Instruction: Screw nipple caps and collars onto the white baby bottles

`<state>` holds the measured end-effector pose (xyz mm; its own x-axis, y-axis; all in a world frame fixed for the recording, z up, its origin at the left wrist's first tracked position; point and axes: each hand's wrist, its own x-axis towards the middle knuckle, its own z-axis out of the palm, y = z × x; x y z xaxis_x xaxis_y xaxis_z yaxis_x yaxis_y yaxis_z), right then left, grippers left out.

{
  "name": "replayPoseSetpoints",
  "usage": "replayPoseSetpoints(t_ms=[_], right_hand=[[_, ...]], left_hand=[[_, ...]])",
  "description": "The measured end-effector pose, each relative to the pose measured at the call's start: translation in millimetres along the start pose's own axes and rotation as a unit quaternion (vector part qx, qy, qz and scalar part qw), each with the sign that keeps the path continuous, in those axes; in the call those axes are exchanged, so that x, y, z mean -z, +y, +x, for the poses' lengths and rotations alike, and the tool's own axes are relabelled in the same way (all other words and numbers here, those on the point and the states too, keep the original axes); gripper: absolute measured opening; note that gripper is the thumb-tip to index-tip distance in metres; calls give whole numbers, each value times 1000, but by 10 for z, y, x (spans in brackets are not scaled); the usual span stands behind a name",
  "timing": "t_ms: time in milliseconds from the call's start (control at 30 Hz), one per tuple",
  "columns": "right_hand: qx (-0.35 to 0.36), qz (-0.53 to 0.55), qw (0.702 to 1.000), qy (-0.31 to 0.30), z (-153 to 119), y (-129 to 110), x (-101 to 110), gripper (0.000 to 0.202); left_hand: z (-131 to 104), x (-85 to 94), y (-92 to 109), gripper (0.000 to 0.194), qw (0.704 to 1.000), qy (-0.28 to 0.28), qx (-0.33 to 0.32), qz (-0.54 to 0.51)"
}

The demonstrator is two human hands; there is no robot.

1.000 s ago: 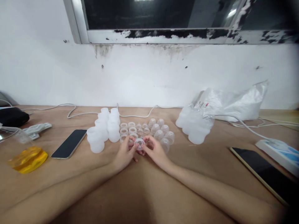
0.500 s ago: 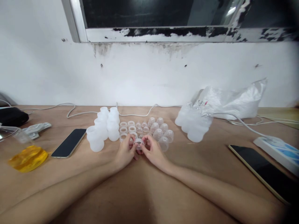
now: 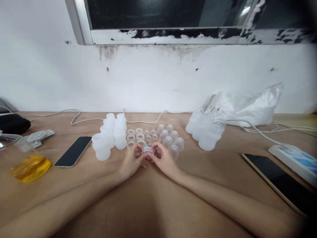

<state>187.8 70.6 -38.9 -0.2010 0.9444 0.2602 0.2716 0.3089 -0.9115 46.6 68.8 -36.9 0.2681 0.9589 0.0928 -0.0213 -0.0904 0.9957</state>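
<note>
Between my two hands is a translucent bottle collar ring (image 3: 148, 150), held a little above the table. My left hand (image 3: 133, 159) pinches its left side and my right hand (image 3: 162, 158) grips its right side; whether a nipple sits inside it I cannot tell. Just beyond my fingers stand rows of similar collar rings (image 3: 139, 137), clear nipples (image 3: 155, 136) and clear dome caps (image 3: 167, 142). My hands hide part of the nearest pieces. White baby bottles (image 3: 120, 132) without tops stand in two rows to the left.
More white bottles in clear plastic (image 3: 208, 138) stand at right, before a large plastic bag (image 3: 247, 107). A phone (image 3: 73, 152) and a jug of yellow liquid (image 3: 31, 168) lie left. At right are another phone (image 3: 272, 181) and a power strip (image 3: 294, 160). White cables (image 3: 153, 122) run along the wall.
The collar ring has tipped slightly between my fingers, and my left fingers have shifted a little on it. Everything else stays where it was.
</note>
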Motion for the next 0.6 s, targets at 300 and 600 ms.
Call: replayPoseSetpoints(t_ms=[300, 600], right_hand=[[14, -34, 999, 17, -24, -64, -15, 11], [15, -41, 999, 28, -1, -18, -22, 12]], left_hand=[[6, -8, 8, 24, 999, 5, -13, 33], [23, -15, -3, 26, 999, 14, -7, 34]])
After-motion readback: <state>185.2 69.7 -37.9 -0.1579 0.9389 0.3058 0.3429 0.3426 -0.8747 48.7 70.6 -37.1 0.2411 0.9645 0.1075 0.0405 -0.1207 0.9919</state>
